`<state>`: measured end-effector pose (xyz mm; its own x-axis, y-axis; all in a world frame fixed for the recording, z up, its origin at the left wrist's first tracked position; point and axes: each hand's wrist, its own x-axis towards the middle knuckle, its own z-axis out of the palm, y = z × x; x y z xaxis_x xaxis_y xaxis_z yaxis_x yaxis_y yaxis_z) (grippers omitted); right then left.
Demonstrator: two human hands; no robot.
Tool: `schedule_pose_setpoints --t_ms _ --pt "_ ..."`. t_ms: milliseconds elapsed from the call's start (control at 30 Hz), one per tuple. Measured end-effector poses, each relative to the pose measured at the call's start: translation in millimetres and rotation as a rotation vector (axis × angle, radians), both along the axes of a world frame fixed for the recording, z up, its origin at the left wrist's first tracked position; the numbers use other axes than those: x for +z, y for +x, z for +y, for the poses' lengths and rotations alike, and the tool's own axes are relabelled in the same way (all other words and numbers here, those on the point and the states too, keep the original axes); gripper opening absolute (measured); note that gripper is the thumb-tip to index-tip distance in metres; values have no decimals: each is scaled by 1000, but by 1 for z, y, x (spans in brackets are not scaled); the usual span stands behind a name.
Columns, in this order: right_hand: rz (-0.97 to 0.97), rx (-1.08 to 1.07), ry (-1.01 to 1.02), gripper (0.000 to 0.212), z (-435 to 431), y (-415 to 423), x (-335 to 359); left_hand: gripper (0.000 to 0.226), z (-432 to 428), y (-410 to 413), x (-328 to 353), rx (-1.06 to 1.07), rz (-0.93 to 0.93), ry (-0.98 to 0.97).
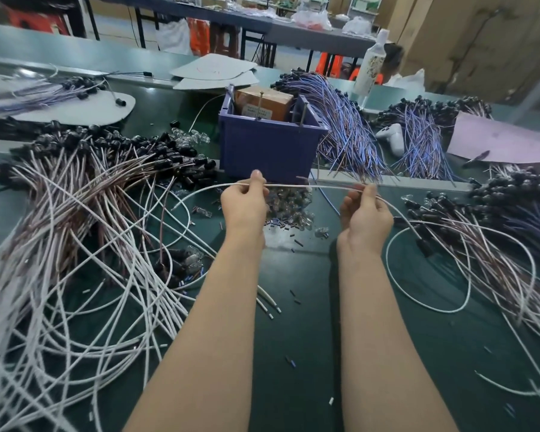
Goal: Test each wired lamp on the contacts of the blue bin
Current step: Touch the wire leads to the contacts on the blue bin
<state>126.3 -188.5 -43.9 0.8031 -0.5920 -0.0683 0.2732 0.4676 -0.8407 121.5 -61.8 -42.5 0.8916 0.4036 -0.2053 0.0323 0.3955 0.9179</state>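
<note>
The blue bin (272,148) stands on the green table just beyond my hands, with a brown box inside and two upright metal pins (303,115) at its rim. My left hand (245,202) and my right hand (365,213) both pinch one white wire (309,186), stretched level between them in front of the bin. The wire runs on past my right hand to a black lamp socket (424,247) lying on the table. Its other end curls off to the left of my left hand.
A large heap of white and brown wired lamps (85,219) covers the left side. More wired lamps (493,244) lie right, blue-wired bundles (349,135) behind. Loose glass bulbs (290,207) sit between my hands. A white bottle (371,63) stands far back.
</note>
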Motion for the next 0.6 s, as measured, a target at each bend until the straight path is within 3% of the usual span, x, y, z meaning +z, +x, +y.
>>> schedule_pose_setpoints --t_ms 167,300,433,600 --pt "-21 71 44 32 3 -1 1 25 -5 -1 3 -140 -133 -92" --pt "-34 268 141 23 10 -2 1 29 -9 -2 3 -240 -127 -103" --pt "-34 456 59 19 25 -2 -2 26 -15 -5 2 -362 -108 -23" --pt "-13 507 33 12 28 -5 -2 29 -14 -4 -1 -381 -107 -8"
